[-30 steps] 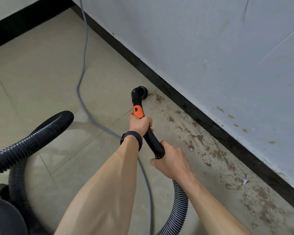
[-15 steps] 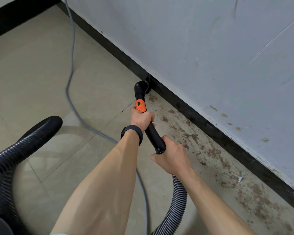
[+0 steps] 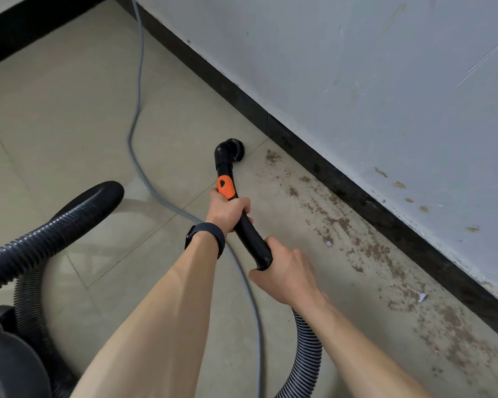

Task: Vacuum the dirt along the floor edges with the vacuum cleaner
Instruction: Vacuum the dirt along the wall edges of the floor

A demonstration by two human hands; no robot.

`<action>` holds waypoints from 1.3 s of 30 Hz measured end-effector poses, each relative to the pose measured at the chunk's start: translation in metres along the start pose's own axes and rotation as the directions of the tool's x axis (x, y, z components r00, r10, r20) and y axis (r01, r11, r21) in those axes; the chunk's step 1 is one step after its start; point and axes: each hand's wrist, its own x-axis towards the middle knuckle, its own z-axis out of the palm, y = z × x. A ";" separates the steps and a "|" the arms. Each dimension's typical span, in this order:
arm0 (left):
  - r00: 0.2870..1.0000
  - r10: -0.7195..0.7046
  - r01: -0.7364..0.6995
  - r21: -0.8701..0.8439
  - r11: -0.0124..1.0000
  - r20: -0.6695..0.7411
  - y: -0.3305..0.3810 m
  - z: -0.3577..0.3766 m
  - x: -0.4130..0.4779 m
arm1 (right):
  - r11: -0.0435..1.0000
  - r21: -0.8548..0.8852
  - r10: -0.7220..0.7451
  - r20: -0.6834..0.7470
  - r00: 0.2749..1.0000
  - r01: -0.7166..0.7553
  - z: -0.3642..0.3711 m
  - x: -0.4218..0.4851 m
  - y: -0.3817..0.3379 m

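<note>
Black plastic: vacuum body (image 3: 3, 354) at far left, well behind and left of both hands, cut off by the frame edge. Ribbed hose (image 3: 55, 234) arcs up from it, left of the left forearm. A further run of it shows under the right hand, curving down out of view. Beige tiled floor (image 3: 55, 110) lies under everything. Grey cord (image 3: 135, 116) snakes along the floor from the far corner, passes left of the left hand, then under both forearms. Left hand (image 3: 227, 209), dark wristband (image 3: 206, 238) on the wrist, has its fingers wrapped tight round the wand (image 3: 249, 231), just behind the orange slider (image 3: 226, 188). Ahead of that hand the wand ends in a brush nozzle (image 3: 230, 149), down at the floor, near the black skirting (image 3: 328, 173) with a strip of tile showing between. Cannot tell whether the bristles touch the tile. Right hand (image 3: 288, 274) sits behind and right of the left, clamped on the wand's rear end where the hose joins. Dirt (image 3: 357, 245): brown crumbs and smears in a band along the skirting, starting just right of the nozzle and running back past the right hand and forearm on their right side. Small pale paper scrap (image 3: 421, 297) lies in the band, right of the right forearm. Pale grey wall (image 3: 357, 81) stands above the skirting, scuffed, with a few brown spots low down.
</note>
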 end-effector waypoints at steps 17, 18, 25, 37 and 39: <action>0.998 -0.044 0.040 -0.098 0.994 -0.041 -0.042 0.001 -0.051 | 0.998 -0.054 0.025 0.023 0.999 -0.024 0.007 -0.055 0.014; 0.998 -0.050 0.047 -0.090 0.995 -0.037 -0.043 0.002 -0.051 | 0.998 -0.054 0.033 0.019 0.999 -0.032 0.006 -0.056 0.014; 0.999 -0.050 0.050 -0.074 0.996 0.001 -0.032 0.012 -0.054 | 0.997 -0.042 0.072 -0.007 0.997 -0.072 -0.005 -0.054 0.017; 0.999 -0.020 0.021 -0.016 1.000 0.042 -0.008 0.030 -0.028 | 0.992 0.022 0.125 -0.091 0.988 -0.123 -0.007 -0.032 0.017; 0.999 0.007 -0.007 0.000 1.000 0.040 -0.005 0.034 -0.025 | 0.991 0.040 0.134 -0.099 0.986 -0.131 -0.008 -0.030 0.018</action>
